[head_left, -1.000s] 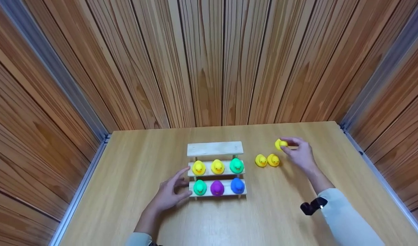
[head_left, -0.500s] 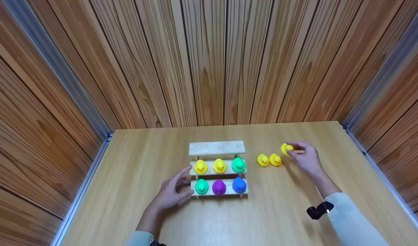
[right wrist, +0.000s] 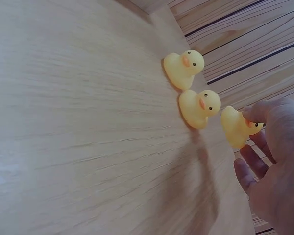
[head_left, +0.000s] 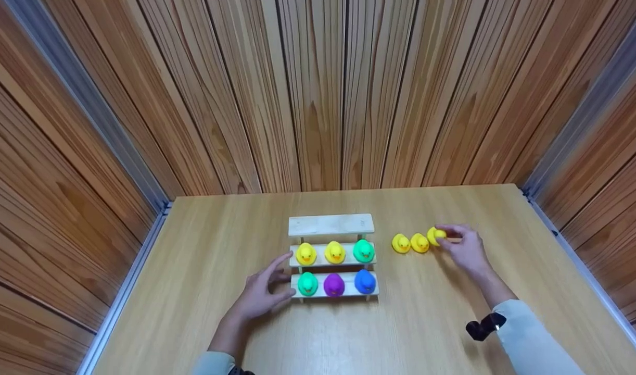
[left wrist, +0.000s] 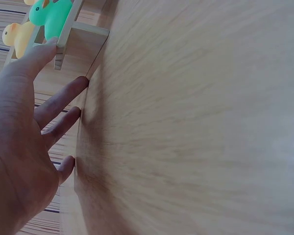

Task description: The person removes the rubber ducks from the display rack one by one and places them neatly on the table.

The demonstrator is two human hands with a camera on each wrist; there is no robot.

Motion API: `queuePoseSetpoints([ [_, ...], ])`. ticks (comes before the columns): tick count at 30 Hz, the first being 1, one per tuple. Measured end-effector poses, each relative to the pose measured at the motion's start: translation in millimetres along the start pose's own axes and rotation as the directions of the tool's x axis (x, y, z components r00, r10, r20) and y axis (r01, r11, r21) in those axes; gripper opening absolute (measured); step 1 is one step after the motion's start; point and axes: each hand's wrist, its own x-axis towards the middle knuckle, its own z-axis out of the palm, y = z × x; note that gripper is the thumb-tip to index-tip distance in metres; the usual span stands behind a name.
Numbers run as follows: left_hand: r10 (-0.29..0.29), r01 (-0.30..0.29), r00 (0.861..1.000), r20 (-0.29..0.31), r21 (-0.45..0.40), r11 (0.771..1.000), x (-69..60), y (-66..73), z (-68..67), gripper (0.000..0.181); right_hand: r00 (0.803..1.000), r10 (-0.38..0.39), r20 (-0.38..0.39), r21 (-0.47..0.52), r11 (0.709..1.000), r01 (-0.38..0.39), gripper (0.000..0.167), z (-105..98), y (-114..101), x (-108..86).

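Observation:
My right hand [head_left: 467, 251] pinches a yellow rubber duck [right wrist: 233, 126] between thumb and fingers, at the right end of two other yellow rubber ducks [head_left: 410, 243] standing on the table. In the right wrist view the held duck is a small gap from its neighbour [right wrist: 200, 108]. At the left side of a white tiered wooden rack [head_left: 331, 225], my left hand [head_left: 259, 293] has its fingers extended. Its thumb touches the end of the lowest shelf in the left wrist view, near a green duck [left wrist: 53, 18]; the index fingertip is by the middle shelf.
The rack's middle shelf bears two yellow ducks [head_left: 320, 253] and a green one [head_left: 364, 251]. Green, purple [head_left: 334, 285] and blue [head_left: 365, 281] ducks line the lowest shelf. Wood-panelled walls [head_left: 318, 104] enclose the table [head_left: 203, 234] at back and sides.
My right hand moved right, then came down toward the table with the yellow duck, bringing it beside the other two. My left hand has stayed at the rack.

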Motion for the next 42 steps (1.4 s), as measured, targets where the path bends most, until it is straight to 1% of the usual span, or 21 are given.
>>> queuePoseSetpoints([
  [4, -0.001, 0.001, 1.000, -0.007, 0.011, 1.000, 0.4, 0.5, 0.0, 0.085, 1.000, 0.017, 0.002, 0.011, 1.000, -0.017, 0.042, 2.9, 5.2, -1.3],
  [10, -0.012, 0.012, 1.000, -0.012, 0.006, 1.000, 0.6, 0.8, 0.9, 0.085, 0.999, 0.032, 0.008, 0.017, 0.999, -0.033, 0.041, 5.1, 8.7, -2.4],
  [18, 0.025, -0.025, 1.000, -0.005, 0.022, 0.999, -0.1, 0.3, -0.2, 0.085, 1.000, -0.011, -0.028, 0.016, 1.000, 0.011, 0.039, 7.3, 10.5, -3.3],
  [20, 0.015, -0.015, 1.000, -0.002, 0.018, 1.000, -0.2, 0.8, -0.4, 0.085, 1.000, -0.008, -0.026, 0.012, 1.000, 0.008, 0.039, 7.3, 11.6, -3.6],
  [31, 0.014, -0.014, 1.000, -0.005, 0.011, 1.000, -0.7, -1.6, 0.9, 0.085, 0.999, 0.034, -0.006, -0.002, 0.999, -0.034, 0.041, 5.7, 17.3, -5.5],
  [37, 0.014, -0.014, 1.000, -0.007, 0.020, 1.000, -0.6, -0.8, 0.3, 0.086, 0.999, 0.034, -0.011, -0.012, 0.999, -0.034, 0.040, 5.1, 19.5, -6.0],
  [42, 0.000, 0.000, 1.000, -0.011, 0.016, 1.000, -0.3, -0.4, 0.3, 0.085, 0.999, 0.033, -0.025, -0.007, 0.999, -0.033, 0.040, 6.7, 20.6, -6.3],
])
